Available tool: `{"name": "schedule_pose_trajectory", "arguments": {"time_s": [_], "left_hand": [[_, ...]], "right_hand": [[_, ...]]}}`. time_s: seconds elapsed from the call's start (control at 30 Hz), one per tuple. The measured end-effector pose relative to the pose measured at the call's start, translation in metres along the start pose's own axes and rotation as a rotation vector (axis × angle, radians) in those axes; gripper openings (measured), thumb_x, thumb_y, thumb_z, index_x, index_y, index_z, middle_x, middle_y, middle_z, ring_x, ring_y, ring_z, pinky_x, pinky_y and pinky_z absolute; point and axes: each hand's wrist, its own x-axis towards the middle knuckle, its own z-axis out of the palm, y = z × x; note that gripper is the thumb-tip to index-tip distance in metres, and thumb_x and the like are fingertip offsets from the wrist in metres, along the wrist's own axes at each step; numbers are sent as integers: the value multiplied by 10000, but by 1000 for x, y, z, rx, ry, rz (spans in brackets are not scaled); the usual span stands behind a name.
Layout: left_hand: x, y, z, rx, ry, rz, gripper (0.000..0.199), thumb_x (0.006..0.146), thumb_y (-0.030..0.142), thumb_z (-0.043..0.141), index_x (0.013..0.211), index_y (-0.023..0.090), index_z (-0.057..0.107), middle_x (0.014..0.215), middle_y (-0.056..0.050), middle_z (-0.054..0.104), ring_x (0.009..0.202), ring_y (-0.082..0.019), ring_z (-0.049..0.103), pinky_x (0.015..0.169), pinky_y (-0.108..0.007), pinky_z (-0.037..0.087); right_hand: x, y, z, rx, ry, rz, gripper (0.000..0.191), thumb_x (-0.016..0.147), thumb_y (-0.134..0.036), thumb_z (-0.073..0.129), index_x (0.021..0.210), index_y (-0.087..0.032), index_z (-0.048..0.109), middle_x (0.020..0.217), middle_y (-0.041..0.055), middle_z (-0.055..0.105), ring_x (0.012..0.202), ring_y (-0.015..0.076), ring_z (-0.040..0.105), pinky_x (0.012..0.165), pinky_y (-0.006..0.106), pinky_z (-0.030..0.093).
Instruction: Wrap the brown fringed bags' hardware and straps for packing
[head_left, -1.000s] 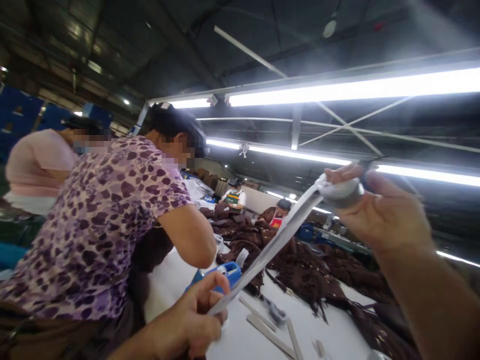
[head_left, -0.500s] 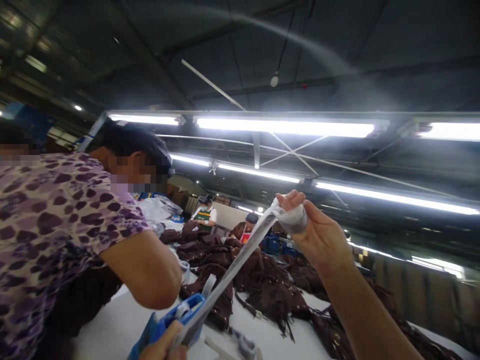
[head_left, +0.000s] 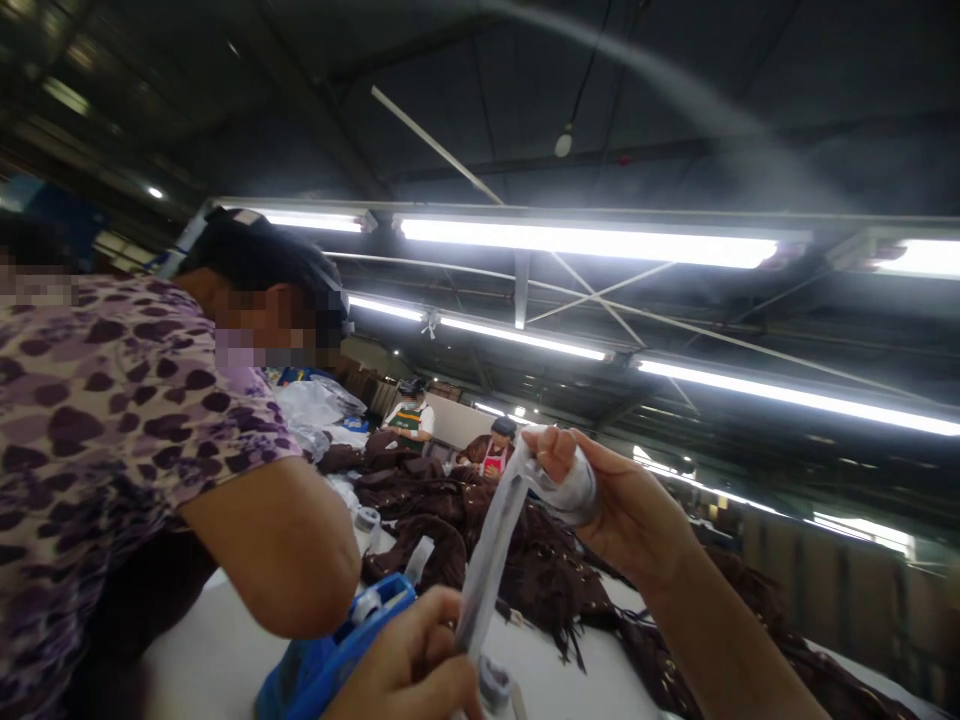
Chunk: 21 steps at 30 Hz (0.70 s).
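My right hand is raised, its fingers curled through and around a whitish, semi-clear roll of tape. From that roll a strip runs down to the left, stretched between both hands. At the bottom, my left hand pinches the strip's lower end. Just left of it on the table stands a blue tape dispenser with a roll inside and a short tape end sticking up. Another grey roll lies beside my left fingers, partly hidden.
Brown garments with metal fittings are heaped across the white table. Close on my left leans a co-worker in a patterned top. Two more people are farther back, near clear plastic bags. Tube lights hang overhead.
My right hand has come lower and slightly left with the roll. My left hand has risen and shifted right, so the strip between them is shorter and steeper.
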Motion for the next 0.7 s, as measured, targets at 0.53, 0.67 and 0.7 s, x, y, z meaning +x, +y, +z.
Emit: {"name": "schedule_pose_trajectory", "arguments": {"time_s": [0.53, 0.67, 0.7], "left_hand": [[63, 75, 41, 490, 340, 517, 184, 915, 309, 459, 879, 214, 613, 751, -18, 632, 640, -163, 554, 600, -239, 375], [60, 73, 42, 598, 311, 469, 306, 938, 356, 409, 702, 211, 539, 624, -13, 581, 586, -159, 530, 572, -249, 349], [58, 67, 41, 574, 286, 414, 311, 942, 360, 392, 711, 208, 533, 615, -10, 581, 569, -155, 535, 558, -246, 353]], "right_hand": [[-38, 21, -22, 49, -282, 297, 244, 945, -240, 579, 1019, -15, 640, 777, 32, 751, 627, 64, 719, 704, 144, 601], [-43, 33, -17, 66, -304, 176, 203, 915, -190, 601, 1019, -23, 647, 772, 15, 734, 622, 48, 700, 768, 165, 602], [-42, 34, -17, 62, -272, 143, 198, 891, -170, 620, 1028, -29, 644, 806, 22, 736, 649, 47, 704, 797, 162, 594]]}}
